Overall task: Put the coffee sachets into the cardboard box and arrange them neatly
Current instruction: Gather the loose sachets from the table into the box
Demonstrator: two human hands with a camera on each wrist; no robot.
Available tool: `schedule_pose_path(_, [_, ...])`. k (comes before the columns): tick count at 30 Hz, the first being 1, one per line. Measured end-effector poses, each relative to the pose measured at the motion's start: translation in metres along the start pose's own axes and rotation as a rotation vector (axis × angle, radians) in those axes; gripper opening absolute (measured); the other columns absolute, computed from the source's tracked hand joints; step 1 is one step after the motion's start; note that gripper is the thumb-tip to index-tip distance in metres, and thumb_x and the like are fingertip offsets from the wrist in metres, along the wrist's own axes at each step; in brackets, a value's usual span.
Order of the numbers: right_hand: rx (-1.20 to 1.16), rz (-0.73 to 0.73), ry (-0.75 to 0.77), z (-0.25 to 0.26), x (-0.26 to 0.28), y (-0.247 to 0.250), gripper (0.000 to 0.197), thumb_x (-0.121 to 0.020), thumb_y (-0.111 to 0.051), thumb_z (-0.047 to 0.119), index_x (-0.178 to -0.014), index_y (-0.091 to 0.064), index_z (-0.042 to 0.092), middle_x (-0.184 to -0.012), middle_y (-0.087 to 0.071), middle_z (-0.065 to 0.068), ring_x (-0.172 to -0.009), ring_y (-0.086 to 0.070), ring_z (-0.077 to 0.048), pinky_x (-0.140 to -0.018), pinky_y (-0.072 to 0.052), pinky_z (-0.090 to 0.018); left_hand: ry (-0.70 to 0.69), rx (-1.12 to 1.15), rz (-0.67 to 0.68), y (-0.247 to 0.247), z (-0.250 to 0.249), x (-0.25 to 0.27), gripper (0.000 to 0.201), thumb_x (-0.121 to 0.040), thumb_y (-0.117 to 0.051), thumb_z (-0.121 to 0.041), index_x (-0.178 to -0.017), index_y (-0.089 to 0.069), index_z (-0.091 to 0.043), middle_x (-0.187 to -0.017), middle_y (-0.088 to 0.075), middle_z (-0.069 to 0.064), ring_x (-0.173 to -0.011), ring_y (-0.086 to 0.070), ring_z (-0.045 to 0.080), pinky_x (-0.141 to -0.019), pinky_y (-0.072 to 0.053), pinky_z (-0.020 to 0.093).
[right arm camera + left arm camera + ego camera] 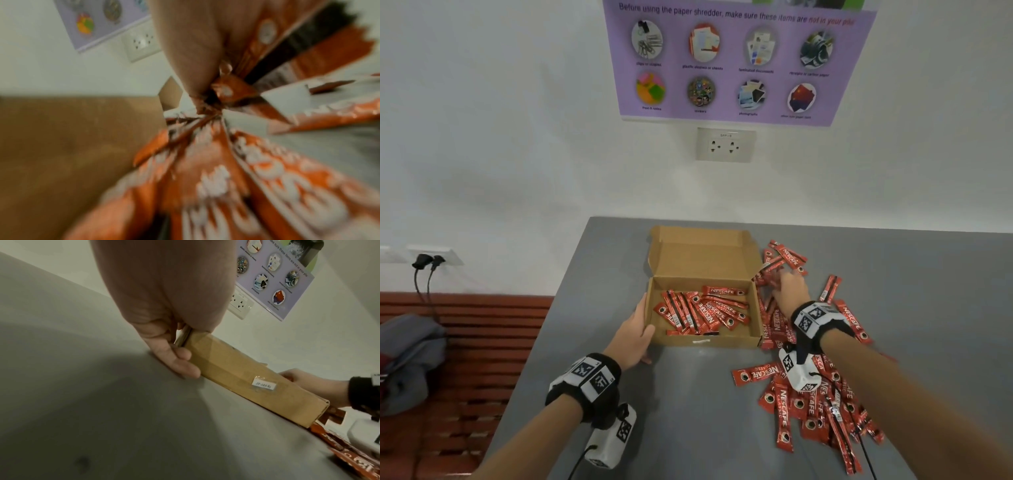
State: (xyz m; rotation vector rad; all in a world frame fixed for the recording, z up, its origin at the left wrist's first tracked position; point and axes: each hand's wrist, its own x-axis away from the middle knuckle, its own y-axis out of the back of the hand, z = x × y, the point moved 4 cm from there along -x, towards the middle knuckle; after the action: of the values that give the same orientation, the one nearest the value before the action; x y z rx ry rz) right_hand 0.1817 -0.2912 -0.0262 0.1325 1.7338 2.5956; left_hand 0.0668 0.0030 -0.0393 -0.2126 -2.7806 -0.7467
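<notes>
The cardboard box (703,339) is sitting open on the grey table (688,411), its lid flap standing up at the far side. A loose layer of red coffee sachets (702,310) is lying inside it, overlapping at mixed angles and not lined up.

The left hand (635,334) is gripping the box's near left corner, thumb over the top of the wall; the left wrist view is showing its fingers (179,363) curled against the outer wall down at table level.

More sachets are lying scattered in a pile (822,404) on the table just right of the box, running from its far corner toward the near edge.

The right hand (789,286) is reaching into the far part of that pile, beside the box's right wall. The right wrist view, though blurred, is showing it closed around a bunch of sachets (226,91).

A poster (736,61) and a wall socket (725,144) are showing on the wall behind.
</notes>
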Motion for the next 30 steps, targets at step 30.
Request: schedule_pose_path(30, [0.129,0.233,-0.089,-0.009,-0.067,0.017,0.093,-0.072,-0.069,0.056,-0.146,-0.018,0.030,-0.150,-0.011,-0.025,-0.134,-0.021,-0.049,-0.108,-0.027,-0.056,-0.033,-0.050,0.007,0.000,0.002,-0.003,0.063,-0.098,-0.034,-0.007,-0.148,0.000,-0.023,-0.134,-0.045,0.014,-0.065,-0.051,0.012,-0.045,-0.051,0.019])
